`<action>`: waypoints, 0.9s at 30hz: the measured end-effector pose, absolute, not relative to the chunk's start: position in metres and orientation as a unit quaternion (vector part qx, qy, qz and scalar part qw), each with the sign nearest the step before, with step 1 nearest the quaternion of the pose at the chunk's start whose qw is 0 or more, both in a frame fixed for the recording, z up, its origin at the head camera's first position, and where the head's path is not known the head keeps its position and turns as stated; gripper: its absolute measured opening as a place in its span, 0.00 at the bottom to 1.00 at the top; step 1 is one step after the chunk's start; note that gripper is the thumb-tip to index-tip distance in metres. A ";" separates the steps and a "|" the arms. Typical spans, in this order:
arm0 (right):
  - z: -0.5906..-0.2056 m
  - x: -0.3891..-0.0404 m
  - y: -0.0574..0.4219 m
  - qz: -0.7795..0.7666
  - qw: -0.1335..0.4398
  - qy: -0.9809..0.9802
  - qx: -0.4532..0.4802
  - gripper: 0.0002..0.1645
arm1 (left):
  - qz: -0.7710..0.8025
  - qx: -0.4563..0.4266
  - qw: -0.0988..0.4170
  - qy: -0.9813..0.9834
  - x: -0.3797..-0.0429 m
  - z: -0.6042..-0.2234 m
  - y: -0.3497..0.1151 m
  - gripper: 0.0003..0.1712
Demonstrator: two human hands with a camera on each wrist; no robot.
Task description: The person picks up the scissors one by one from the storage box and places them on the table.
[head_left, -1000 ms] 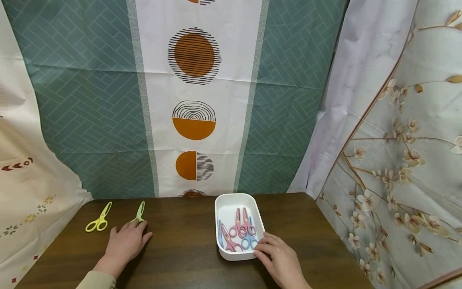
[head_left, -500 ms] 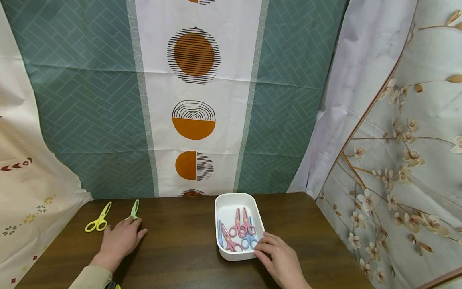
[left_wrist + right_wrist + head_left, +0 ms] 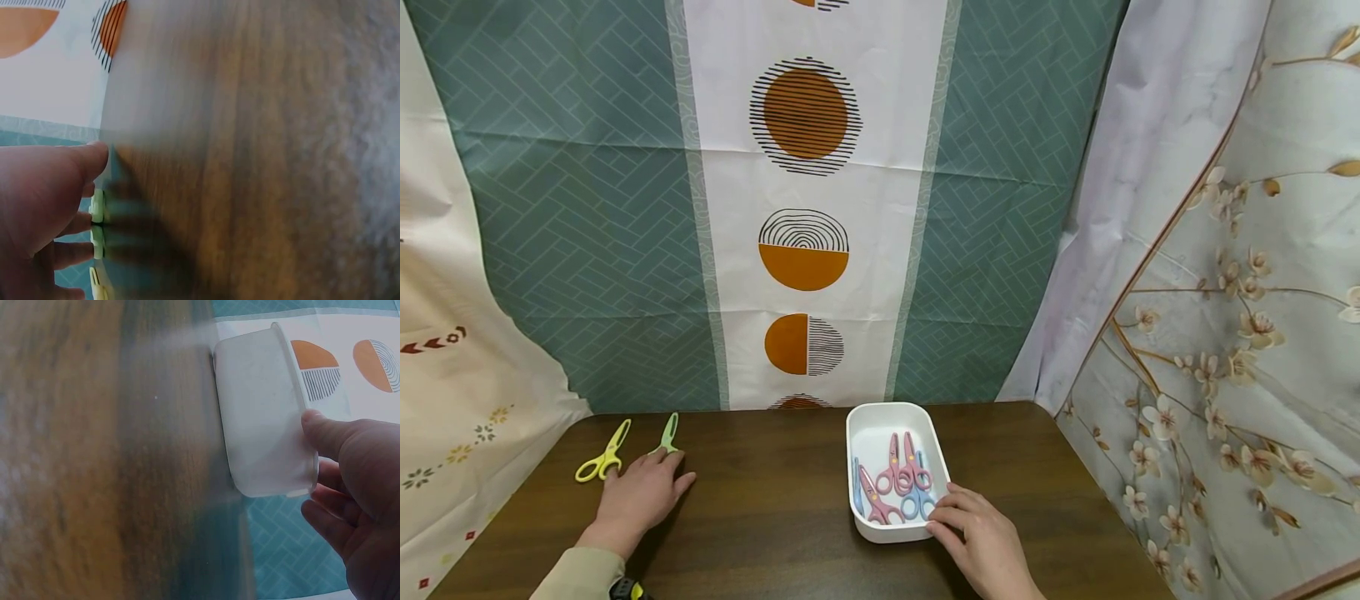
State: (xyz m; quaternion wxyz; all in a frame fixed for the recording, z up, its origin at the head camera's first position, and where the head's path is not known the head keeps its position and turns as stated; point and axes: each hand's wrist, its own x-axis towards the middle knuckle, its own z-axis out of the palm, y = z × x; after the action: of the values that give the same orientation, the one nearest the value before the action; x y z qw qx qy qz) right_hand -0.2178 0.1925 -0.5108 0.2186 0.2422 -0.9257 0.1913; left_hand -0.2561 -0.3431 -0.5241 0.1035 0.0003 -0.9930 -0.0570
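On the left part of the table, my left hand (image 3: 638, 493) reaches over a pair of green scissors (image 3: 670, 431), straight fingers pressing on its handles. The blades show beyond the fingertips, while the handles are mostly covered. In the left wrist view, the green handles (image 3: 97, 242) lie flat under those fingertips, with the thumb held off. Yellow scissors (image 3: 604, 457) lie just left of this hand. My right hand (image 3: 983, 537) holds the near right corner of a white plastic box (image 3: 898, 533), thumb and fingers at its rim. Pink scissors (image 3: 912, 462) and blue scissors (image 3: 917, 502) lie inside.
The dark wooden table (image 3: 760, 500) runs back to a green and white patterned curtain (image 3: 805, 183). A floral cloth (image 3: 1217, 358) hangs along the right side, and a cream cloth (image 3: 467, 400) along the left.
My left hand has moved left, and the green scissors have slid left under its fingers toward the yellow ones. My right hand and the white box have stayed in place.
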 end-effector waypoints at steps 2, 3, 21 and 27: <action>-0.511 -0.218 0.193 0.190 0.218 -0.926 0.241 0.03 | -0.059 0.001 0.106 -0.993 -0.257 -0.524 -0.344 0.28; -0.511 -0.218 0.193 0.189 0.218 -0.927 0.241 0.03 | -0.059 0.001 0.107 -0.992 -0.257 -0.524 -0.345 0.28; -0.510 -0.218 0.192 0.193 0.208 -0.930 0.235 0.03 | -0.065 0.004 0.103 -0.993 -0.258 -0.526 -0.355 0.29; -0.511 -0.218 0.192 0.196 0.219 -0.925 0.240 0.03 | -0.071 0.004 0.104 -0.992 -0.258 -0.526 -0.356 0.29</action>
State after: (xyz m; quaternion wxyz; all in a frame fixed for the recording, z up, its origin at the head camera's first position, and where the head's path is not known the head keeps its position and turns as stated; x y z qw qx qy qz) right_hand -0.2177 0.1924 -0.5106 0.2187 0.2401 -0.9252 0.1964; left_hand -0.2580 -0.3564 -0.5262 0.1039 0.0041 -0.9920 -0.0713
